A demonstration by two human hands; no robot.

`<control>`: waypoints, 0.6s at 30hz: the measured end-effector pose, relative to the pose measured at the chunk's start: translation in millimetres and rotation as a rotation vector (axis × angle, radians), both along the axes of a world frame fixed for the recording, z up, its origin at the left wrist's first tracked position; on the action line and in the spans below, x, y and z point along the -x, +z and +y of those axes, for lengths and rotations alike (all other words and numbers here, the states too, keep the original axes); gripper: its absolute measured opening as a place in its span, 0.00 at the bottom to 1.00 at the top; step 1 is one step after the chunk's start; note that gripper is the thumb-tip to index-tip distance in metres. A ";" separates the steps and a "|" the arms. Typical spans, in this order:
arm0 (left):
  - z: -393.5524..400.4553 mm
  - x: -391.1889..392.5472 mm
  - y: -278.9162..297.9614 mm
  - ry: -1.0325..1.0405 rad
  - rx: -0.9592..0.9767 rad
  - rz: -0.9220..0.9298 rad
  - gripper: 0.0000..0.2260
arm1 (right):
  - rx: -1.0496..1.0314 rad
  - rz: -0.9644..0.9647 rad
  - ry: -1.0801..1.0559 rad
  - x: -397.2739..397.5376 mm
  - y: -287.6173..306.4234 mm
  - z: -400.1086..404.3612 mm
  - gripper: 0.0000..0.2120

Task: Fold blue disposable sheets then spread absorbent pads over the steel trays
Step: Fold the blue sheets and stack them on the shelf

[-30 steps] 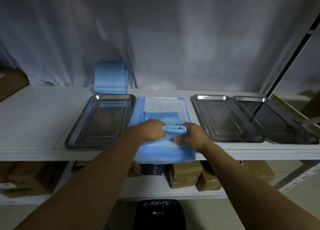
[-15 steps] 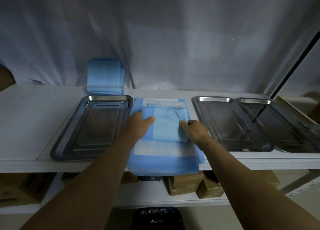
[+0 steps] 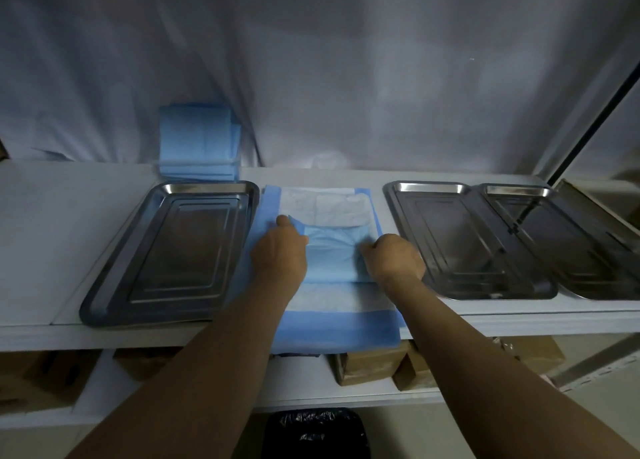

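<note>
left grip [image 3: 278, 250] and right grip [image 3: 393, 256]: pinching folded sheet [image 3: 329, 257] | trays [image 3: 173, 250]: bare

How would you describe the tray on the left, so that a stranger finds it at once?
Look at the white shelf before the hanging grey cloth. Three steel trays lie on it; the left tray lies alone, left of the blue pad, just in front of a stack of folded blue sheets. The other two trays overlap each other on the right.

Your three trays [image 3: 180, 250] are polished steel, glossy and reflective. The blue sheet [image 3: 329, 254] under your hands looks soft, matt, papery cloth with a white quilted pad [image 3: 325, 205]. The shelf [image 3: 45, 233] is matt white; boxes [image 3: 370, 365] below are dull brown cardboard.
</note>
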State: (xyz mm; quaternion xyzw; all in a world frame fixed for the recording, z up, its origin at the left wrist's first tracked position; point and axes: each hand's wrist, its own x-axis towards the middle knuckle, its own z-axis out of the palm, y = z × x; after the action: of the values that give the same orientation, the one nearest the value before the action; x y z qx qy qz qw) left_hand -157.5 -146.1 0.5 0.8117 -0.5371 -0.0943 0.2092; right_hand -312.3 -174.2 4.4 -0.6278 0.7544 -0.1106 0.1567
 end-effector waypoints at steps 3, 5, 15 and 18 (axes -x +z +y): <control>2.6 3.0 1.3 -0.056 0.210 -0.171 0.13 | 0.026 0.056 0.041 -1.3 -2.8 0.4 0.17; 1.8 6.3 0.1 -0.264 0.395 -0.250 0.08 | 0.045 0.090 0.064 -2.2 -3.8 2.2 0.18; 16.8 20.6 -7.6 -0.528 -0.148 -0.229 0.25 | 0.277 -0.199 0.601 -30.9 -0.3 23.7 0.20; 18.9 18.5 -9.7 -0.536 -0.199 -0.224 0.26 | 0.042 -0.172 0.688 -37.9 -4.7 26.9 0.23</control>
State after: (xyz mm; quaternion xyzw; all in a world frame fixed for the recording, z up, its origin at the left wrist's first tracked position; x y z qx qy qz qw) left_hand -176.0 -127.2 -9.2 0.6629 -0.7400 -0.1083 0.0360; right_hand -274.3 -147.3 -0.2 -0.8367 0.4804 -0.1193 0.2345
